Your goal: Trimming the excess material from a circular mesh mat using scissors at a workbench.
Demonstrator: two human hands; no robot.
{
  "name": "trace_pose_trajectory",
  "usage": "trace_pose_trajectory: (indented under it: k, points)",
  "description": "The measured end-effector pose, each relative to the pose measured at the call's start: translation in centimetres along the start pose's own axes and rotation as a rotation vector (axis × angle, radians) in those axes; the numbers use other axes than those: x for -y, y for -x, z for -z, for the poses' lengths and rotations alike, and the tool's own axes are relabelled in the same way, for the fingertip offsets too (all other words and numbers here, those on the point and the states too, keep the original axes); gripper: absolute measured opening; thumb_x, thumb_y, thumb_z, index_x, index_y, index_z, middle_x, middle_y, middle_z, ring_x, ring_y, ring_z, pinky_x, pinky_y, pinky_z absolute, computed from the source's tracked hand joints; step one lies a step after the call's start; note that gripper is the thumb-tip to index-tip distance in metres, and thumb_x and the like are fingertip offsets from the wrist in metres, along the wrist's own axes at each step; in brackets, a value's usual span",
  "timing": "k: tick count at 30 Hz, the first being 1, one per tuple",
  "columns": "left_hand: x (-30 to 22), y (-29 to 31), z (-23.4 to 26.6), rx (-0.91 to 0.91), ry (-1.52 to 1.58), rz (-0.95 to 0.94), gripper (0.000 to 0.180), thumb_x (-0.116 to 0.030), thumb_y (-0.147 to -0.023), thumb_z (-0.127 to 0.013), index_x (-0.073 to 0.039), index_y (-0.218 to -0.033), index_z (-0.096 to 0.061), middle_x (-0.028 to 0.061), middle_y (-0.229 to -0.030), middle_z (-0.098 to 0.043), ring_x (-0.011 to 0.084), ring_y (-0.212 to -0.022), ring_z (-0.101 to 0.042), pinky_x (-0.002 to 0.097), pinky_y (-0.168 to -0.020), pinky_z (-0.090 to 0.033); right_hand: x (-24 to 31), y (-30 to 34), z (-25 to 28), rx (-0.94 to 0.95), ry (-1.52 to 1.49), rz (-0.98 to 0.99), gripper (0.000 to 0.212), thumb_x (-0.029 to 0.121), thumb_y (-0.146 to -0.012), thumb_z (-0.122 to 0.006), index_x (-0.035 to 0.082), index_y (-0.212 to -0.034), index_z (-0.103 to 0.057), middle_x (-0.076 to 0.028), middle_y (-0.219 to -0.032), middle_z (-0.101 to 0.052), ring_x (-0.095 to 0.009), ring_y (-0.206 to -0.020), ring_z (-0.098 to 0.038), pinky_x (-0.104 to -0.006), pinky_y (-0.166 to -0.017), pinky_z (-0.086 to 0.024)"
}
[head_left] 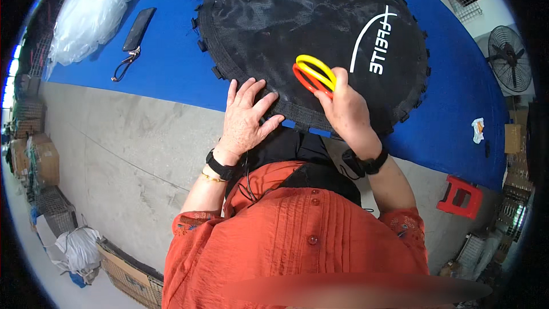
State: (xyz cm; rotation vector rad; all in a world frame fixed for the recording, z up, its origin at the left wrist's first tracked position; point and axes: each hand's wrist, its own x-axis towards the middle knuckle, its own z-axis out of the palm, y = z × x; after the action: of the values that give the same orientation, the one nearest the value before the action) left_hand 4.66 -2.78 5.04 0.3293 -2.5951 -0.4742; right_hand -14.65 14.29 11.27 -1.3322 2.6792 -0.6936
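Note:
A round black mesh mat (286,40), like a trampoline mat, lies on the blue table, with small tabs and loose threads along its stitched rim and white print on its right side. My left hand (246,117) rests on its near edge, fingers spread and palm down. My right hand (350,109) is closed round a tool with one yellow and one red loop (314,71), shaped like scissor handles. Its loops point up and left over the mat. Whatever lies inside the fist is hidden, and no blades show.
The blue tabletop (166,40) bears a dark phone (139,28) with a strap and clear plastic sheeting (94,8) at the left. A crumpled wrapper (478,130) lies at the right. A red stool (460,196) and a black fan (509,58) stand beyond.

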Motion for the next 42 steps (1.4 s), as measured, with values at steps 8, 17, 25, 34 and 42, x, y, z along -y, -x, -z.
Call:
trace_pose_trajectory:
  k: [8, 17, 25, 34, 42]
  points:
    - [0.0, 0.0, -0.2, -0.01, 0.027, 0.009, 0.054, -0.051, -0.092, -0.078, -0.015, -0.132, -0.072, 0.0163, -0.146, -0.059, 0.039, -0.145, -0.048, 0.0633, -0.126, -0.026, 0.5, 0.8, 0.3, 0.073, -0.09, 0.038, 0.048, 0.025, -0.098, -0.075, 0.005, -0.131, -0.047, -0.027, -0.094, -0.073, -0.049, -0.087, -0.073, -0.0559, -0.071, -0.058]
    - [0.1, 0.1, -0.2, -0.007, 0.0, 0.01, 0.053, -0.051, -0.094, -0.076, -0.015, -0.133, -0.071, 0.016, -0.146, -0.058, 0.0399, -0.145, -0.048, 0.0637, -0.126, -0.026, 3.2, -0.1, -0.8, 0.146, -0.064, 0.099, 0.042, 0.021, -0.1, -0.073, 0.006, -0.128, -0.046, -0.025, -0.094, -0.075, -0.046, -0.084, -0.074, -0.054, -0.067, -0.059]
    - [0.0, 0.0, -0.2, -0.001, 0.001, 0.011, 0.055, -0.053, -0.093, -0.076, -0.015, -0.133, -0.071, 0.0158, -0.147, -0.057, 0.0398, -0.145, -0.048, 0.0643, -0.126, -0.027, 3.0, 0.2, -1.1, 0.119, -0.073, 0.125, 0.042, 0.021, -0.1, -0.073, 0.006, -0.127, -0.045, -0.023, -0.09, -0.074, -0.045, -0.08, -0.075, -0.0533, -0.065, -0.059]
    - [0.2, 0.3, -0.7, -0.041, 0.054, 0.025, 0.056, -0.049, -0.089, -0.082, -0.013, -0.131, -0.071, 0.0197, -0.142, -0.055, 0.0396, -0.14, -0.052, 0.0663, -0.124, -0.031, 3.8, -0.3, -1.4, 0.126, -0.039, 0.159, 0.04, 0.019, -0.099, -0.073, 0.006, -0.122, -0.044, -0.022, -0.089, -0.074, -0.043, -0.079, -0.075, -0.0516, -0.063, -0.06]
    - [0.2, 0.2, -0.8, -0.039, 0.038, 0.022, 0.055, -0.049, -0.089, -0.082, -0.013, -0.128, -0.071, 0.0187, -0.139, -0.056, 0.0398, -0.138, -0.053, 0.0664, -0.124, -0.031, 4.7, -2.7, -3.1, 0.059, -0.003, 0.206, 0.04, 0.02, -0.098, -0.074, 0.005, -0.12, -0.044, -0.02, -0.086, -0.074, -0.039, -0.076, -0.076, -0.0472, -0.06, -0.061]
